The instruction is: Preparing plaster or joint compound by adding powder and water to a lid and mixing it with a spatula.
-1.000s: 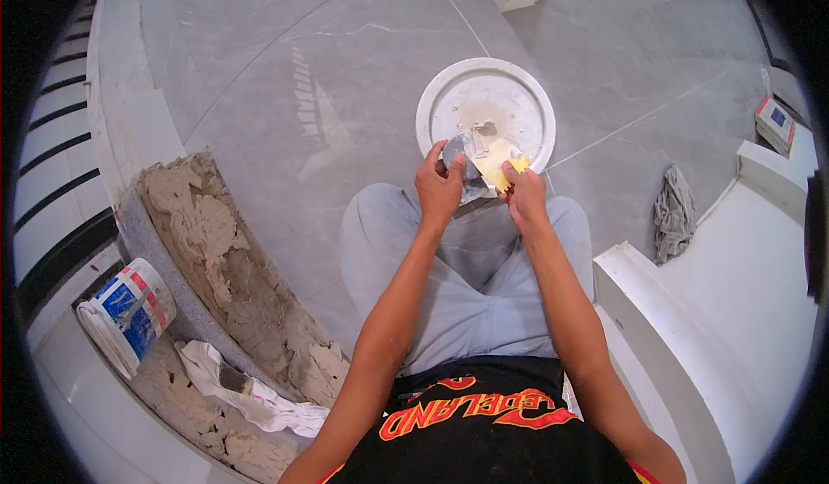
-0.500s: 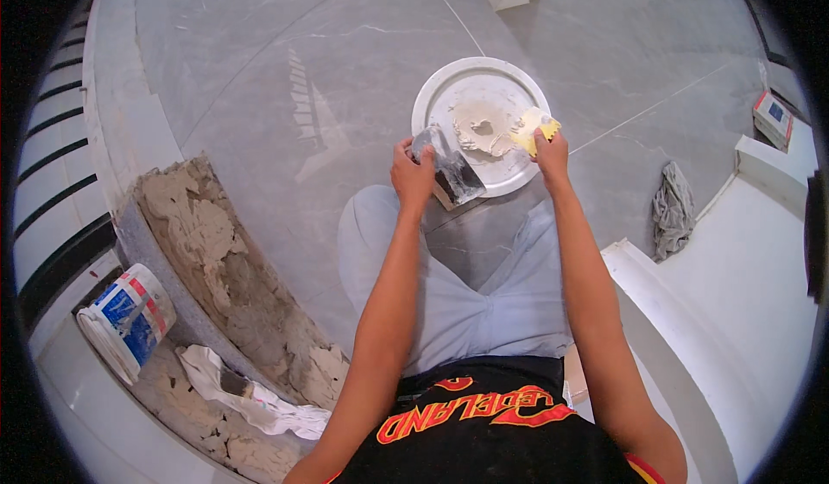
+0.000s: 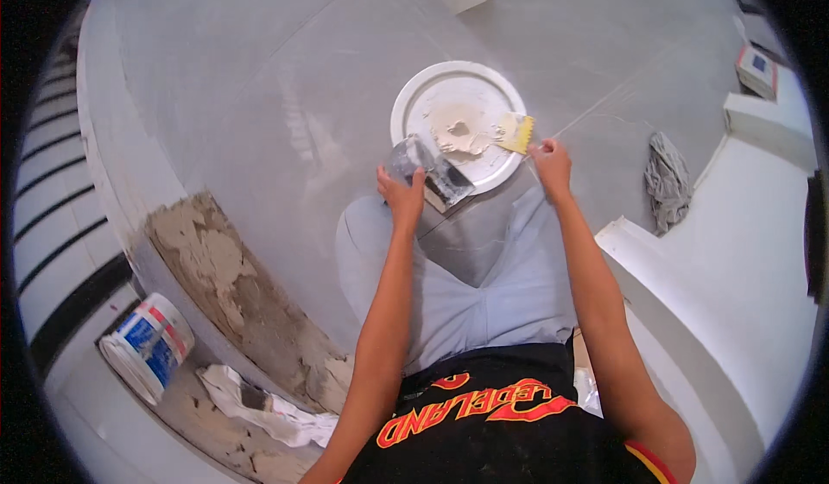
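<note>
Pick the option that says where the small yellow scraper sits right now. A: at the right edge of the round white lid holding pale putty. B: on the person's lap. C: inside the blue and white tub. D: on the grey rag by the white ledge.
A: the small yellow scraper, pinched by the right hand, lies at the right edge of the round white lid.
</note>
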Action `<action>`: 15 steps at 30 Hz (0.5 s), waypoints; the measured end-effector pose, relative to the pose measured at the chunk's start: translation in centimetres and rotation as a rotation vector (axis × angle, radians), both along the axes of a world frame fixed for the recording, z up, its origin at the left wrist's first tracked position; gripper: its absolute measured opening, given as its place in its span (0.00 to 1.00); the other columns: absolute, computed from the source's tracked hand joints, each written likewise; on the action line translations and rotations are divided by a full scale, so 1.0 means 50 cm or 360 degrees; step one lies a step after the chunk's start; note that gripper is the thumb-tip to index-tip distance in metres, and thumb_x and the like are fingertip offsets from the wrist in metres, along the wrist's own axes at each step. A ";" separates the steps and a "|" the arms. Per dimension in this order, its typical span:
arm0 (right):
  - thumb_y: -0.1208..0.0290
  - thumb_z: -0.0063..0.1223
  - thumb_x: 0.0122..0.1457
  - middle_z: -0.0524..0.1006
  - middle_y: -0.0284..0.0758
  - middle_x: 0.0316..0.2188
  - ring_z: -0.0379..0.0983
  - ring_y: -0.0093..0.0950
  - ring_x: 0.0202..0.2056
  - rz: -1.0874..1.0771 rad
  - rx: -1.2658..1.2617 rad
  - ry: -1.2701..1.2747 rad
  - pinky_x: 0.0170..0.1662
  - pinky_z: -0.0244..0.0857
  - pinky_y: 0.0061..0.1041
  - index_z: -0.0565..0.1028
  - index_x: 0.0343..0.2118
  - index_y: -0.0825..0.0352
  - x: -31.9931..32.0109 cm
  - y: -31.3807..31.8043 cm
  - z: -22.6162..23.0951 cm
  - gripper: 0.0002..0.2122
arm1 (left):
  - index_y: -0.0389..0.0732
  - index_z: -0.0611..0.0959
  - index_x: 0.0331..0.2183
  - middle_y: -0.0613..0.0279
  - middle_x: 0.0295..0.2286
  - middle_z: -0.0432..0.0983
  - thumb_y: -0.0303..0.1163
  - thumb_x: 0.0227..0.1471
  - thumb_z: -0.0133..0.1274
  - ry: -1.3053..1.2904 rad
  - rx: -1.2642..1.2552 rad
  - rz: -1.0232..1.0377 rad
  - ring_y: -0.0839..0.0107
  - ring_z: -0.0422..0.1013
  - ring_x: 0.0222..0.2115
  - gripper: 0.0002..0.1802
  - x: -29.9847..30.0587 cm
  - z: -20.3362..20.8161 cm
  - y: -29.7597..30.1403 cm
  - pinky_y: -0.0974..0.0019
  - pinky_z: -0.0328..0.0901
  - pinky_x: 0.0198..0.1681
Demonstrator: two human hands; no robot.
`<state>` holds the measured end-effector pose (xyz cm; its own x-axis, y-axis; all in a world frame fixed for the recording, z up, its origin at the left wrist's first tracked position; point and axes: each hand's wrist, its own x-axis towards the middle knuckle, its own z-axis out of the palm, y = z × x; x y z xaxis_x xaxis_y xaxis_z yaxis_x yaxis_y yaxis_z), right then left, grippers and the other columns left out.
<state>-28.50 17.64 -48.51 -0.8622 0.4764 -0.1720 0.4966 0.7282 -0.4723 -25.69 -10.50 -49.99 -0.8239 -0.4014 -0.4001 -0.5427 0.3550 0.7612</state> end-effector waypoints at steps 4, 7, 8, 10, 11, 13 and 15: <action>0.64 0.55 0.47 0.75 0.39 0.26 0.71 0.31 0.27 -0.0015 -0.0522 0.0084 0.34 0.65 0.27 0.75 0.29 0.68 0.132 -0.017 0.137 0.12 | 0.28 0.58 0.51 0.42 0.49 0.56 0.39 0.43 0.57 0.0150 0.0041 -0.0204 0.53 0.55 0.51 0.40 0.021 0.019 -0.046 0.59 0.50 0.54; 0.64 0.52 0.49 0.74 0.38 0.22 0.70 0.30 0.23 -0.0047 -0.0472 0.0405 0.30 0.64 0.28 0.74 0.26 0.67 0.270 0.017 0.196 0.11 | 0.31 0.66 0.48 0.51 0.46 0.65 0.33 0.47 0.53 0.0118 0.0399 -0.0423 0.62 0.62 0.46 0.28 0.046 0.047 -0.080 0.65 0.57 0.50; 0.63 0.51 0.50 0.72 0.39 0.21 0.69 0.32 0.22 -0.0118 -0.0455 0.0473 0.27 0.62 0.29 0.73 0.23 0.68 0.306 0.028 0.233 0.12 | 0.31 0.69 0.46 0.53 0.42 0.68 0.33 0.48 0.52 0.0181 0.0380 -0.0454 0.64 0.65 0.42 0.24 0.063 0.050 -0.085 0.66 0.60 0.47; 0.60 0.48 0.52 0.69 0.42 0.18 0.65 0.37 0.19 -0.0174 -0.0203 0.0410 0.25 0.58 0.34 0.70 0.18 0.71 0.390 0.055 0.286 0.17 | 0.31 0.70 0.44 0.54 0.39 0.71 0.31 0.51 0.49 0.0183 0.0280 -0.0680 0.67 0.68 0.39 0.20 0.079 0.054 -0.126 0.68 0.63 0.43; 0.60 0.48 0.52 0.69 0.42 0.18 0.65 0.37 0.19 -0.0296 -0.0156 0.0424 0.25 0.58 0.34 0.70 0.18 0.71 0.443 0.067 0.300 0.17 | 0.31 0.70 0.44 0.53 0.38 0.71 0.31 0.51 0.48 0.0209 0.0359 -0.0668 0.67 0.68 0.39 0.20 0.084 0.065 -0.134 0.69 0.63 0.43; 0.59 0.45 0.54 0.66 0.44 0.16 0.63 0.41 0.19 -0.0386 -0.0079 0.0352 0.24 0.54 0.37 0.65 0.14 0.73 0.545 0.088 0.311 0.21 | 0.30 0.70 0.44 0.53 0.38 0.71 0.31 0.51 0.48 0.0226 0.0451 -0.0715 0.67 0.68 0.39 0.19 0.087 0.069 -0.141 0.69 0.63 0.42; 0.60 0.44 0.54 0.70 0.44 0.23 0.68 0.40 0.27 -0.0440 -0.0032 0.0204 0.30 0.60 0.36 0.70 0.20 0.70 0.652 0.115 0.293 0.16 | 0.30 0.70 0.44 0.52 0.37 0.71 0.31 0.51 0.48 0.0369 0.0293 -0.0855 0.66 0.68 0.38 0.19 0.067 0.070 -0.130 0.69 0.64 0.41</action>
